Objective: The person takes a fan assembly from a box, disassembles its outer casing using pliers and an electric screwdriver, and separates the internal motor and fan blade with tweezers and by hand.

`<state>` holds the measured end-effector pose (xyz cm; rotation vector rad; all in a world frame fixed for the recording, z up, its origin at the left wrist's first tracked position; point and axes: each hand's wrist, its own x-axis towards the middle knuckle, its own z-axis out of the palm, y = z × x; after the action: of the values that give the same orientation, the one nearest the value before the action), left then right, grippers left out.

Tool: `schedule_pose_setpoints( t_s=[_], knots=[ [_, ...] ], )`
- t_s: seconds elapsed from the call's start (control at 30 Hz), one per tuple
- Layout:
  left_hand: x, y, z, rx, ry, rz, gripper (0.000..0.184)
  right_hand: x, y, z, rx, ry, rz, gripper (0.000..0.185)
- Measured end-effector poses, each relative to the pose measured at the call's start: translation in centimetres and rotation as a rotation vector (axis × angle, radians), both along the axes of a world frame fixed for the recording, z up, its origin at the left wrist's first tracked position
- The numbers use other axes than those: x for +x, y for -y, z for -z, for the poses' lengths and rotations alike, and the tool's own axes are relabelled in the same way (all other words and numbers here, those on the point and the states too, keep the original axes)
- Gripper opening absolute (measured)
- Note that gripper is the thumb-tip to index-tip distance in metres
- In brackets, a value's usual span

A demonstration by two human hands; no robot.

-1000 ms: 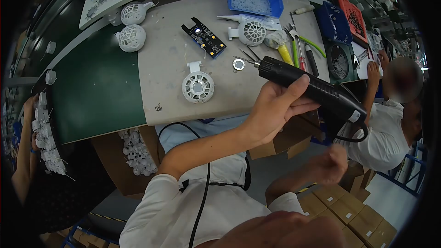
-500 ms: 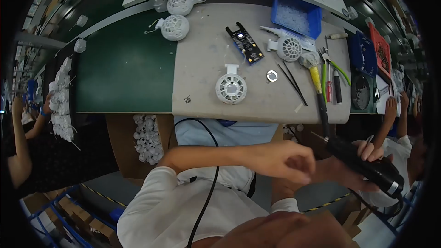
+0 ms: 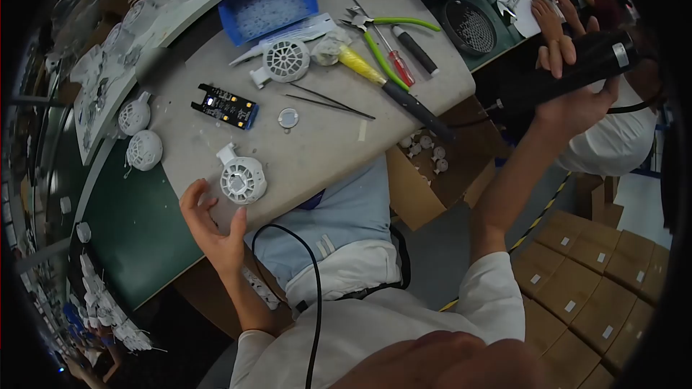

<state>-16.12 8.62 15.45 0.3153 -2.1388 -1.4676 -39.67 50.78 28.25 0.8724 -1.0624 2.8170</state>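
Observation:
A white round fan housing [image 3: 243, 179] with a short stem lies near the bench's front edge. My left hand [image 3: 214, 229] is beside it, thumb and fingers apart, its thumb close to the rim; whether it touches I cannot tell. My right hand [image 3: 574, 109] is wrapped round a black electric screwdriver [image 3: 530, 88], held out past the bench's right end. Behind the housing lie a black circuit board [image 3: 229, 106], a small round metal disc [image 3: 288, 117] and black tweezers [image 3: 331, 105].
Another fan housing [image 3: 286, 60], a blue bin [image 3: 270, 7] of small clear parts, green-handled cutters [image 3: 378, 47], a red screwdriver [image 3: 400, 65] and a yellow-and-black tool [image 3: 393, 90] lie farther back. A co-worker's hand [image 3: 549, 21] is beyond. Cartons [image 3: 569, 274] stand at right.
The view has turned to the right. My left hand has moved from near my right forearm to beside the fan housing, its fingers spreading. My right hand still holds the electric screwdriver.

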Motion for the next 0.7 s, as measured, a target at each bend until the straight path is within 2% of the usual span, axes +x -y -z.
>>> schedule_pose_setpoints(
  t_s=[0.03, 0.1, 0.13, 0.2, 0.3, 0.47, 0.7],
  knots=[
    [-0.3, -0.3, -0.1, -0.075, 0.045, -0.028, 0.070, -0.6, -0.1, 0.2, -0.002, -0.001, 0.017, 0.082],
    [-0.6, -0.6, -0.3, -0.155, 0.090, -0.045, 0.075, -2.1, 0.1, 0.7, 0.079, -0.205, 0.224, 0.070],
    [-0.7, -0.6, -0.4, -0.203, 0.136, -0.032, 0.078, -2.4, 0.0, 0.7, 0.078, -0.204, 0.236, 0.070],
    [-0.9, -0.8, -0.6, -0.255, 0.182, -0.014, 0.080, -3.0, -0.3, 0.3, 0.235, -0.339, 0.155, 0.075],
    [-1.0, -1.1, -0.7, -0.253, 0.227, -0.007, 0.082, -3.1, -1.3, 0.2, 0.218, -0.259, 0.196, 0.085],
    [-1.3, -1.4, -0.3, -0.260, 0.192, 0.027, 0.072, -4.9, -2.0, 1.0, 0.258, -0.223, 0.283, 0.086],
    [-1.6, -1.7, 0.0, -0.285, 0.204, -0.014, 0.070, -8.3, -2.5, 2.0, 0.342, -0.166, 0.396, 0.087]
  ],
)
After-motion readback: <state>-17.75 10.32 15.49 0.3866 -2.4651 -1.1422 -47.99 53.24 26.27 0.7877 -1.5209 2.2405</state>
